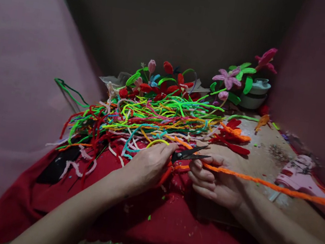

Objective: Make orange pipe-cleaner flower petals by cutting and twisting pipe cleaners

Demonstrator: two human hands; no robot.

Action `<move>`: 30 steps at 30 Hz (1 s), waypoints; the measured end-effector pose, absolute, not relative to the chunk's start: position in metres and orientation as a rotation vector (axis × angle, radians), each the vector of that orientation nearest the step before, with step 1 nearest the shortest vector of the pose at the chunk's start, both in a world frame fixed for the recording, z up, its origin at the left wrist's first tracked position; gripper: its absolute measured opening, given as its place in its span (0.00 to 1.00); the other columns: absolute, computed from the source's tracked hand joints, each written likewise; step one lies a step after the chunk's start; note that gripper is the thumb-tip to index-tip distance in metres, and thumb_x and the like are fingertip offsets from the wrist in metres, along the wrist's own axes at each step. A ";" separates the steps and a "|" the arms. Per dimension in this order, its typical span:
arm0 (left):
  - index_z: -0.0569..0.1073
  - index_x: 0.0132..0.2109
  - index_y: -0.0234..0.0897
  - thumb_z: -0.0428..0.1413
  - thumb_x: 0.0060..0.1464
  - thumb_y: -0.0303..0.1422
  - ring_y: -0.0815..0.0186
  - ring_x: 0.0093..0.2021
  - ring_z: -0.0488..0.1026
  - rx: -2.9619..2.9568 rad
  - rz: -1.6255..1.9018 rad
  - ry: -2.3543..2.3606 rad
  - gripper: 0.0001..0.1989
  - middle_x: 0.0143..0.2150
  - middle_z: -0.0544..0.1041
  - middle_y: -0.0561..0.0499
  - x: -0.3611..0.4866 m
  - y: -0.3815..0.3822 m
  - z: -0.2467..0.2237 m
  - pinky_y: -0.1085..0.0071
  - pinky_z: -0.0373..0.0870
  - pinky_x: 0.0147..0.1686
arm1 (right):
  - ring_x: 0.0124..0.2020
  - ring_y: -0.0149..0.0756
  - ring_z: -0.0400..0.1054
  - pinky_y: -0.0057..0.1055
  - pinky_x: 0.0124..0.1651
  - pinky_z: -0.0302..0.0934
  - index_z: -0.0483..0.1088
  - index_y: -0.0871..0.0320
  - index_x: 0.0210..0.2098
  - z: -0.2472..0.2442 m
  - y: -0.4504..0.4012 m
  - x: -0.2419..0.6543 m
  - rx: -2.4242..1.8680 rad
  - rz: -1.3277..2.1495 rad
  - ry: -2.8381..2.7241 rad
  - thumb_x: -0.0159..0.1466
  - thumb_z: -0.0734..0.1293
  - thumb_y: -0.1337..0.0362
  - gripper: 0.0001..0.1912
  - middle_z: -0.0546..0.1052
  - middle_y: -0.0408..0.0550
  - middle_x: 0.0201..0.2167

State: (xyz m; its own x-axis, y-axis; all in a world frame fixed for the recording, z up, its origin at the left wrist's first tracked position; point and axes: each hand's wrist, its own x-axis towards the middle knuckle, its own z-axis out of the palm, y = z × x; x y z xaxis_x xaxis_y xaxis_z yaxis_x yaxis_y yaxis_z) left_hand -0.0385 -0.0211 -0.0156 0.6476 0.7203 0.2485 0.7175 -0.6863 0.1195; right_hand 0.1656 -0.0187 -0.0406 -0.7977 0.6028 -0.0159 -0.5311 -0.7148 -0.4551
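Observation:
My left hand [152, 163] is closed on black scissors [184, 154], whose blades stand apart and point right toward my other hand. In my right hand [213, 180] a long orange twisted pipe cleaner [252, 178] is pinched near the blade tips; it runs off to the right edge of the view. Bits of orange pipe cleaner also show beside and under the scissors. Just behind both hands lies a big pile of many-coloured pipe cleaners [157, 115]. The handles of the scissors are mostly hidden by my left fingers.
Fuzzy flowers [228, 78] and a pale lidded container [255, 94] stand at the back right. Red and orange petal pieces [233, 136] lie on the board [264, 143]. A pink tool [298, 173] is at the right. Red cloth [178, 222] covers the front.

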 end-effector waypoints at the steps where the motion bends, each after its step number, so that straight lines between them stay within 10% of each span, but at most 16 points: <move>1: 0.58 0.55 0.33 0.46 0.54 0.24 0.61 0.50 0.69 2.840 0.428 1.245 0.21 0.50 0.70 0.41 -0.038 -0.022 -0.016 0.64 0.68 0.48 | 0.13 0.24 0.43 0.20 0.12 0.46 0.67 0.64 0.23 -0.040 -0.019 0.166 -0.231 2.442 -0.579 0.56 0.56 0.67 0.11 0.53 0.38 0.13; 30: 0.57 0.57 0.27 0.44 0.55 0.22 0.58 0.50 0.69 2.867 0.322 1.238 0.22 0.49 0.70 0.35 -0.040 -0.025 -0.016 0.61 0.69 0.47 | 0.11 0.23 0.41 0.20 0.13 0.41 0.66 0.62 0.20 -0.032 -0.021 0.167 -0.501 2.325 -0.652 0.54 0.59 0.68 0.09 0.52 0.36 0.11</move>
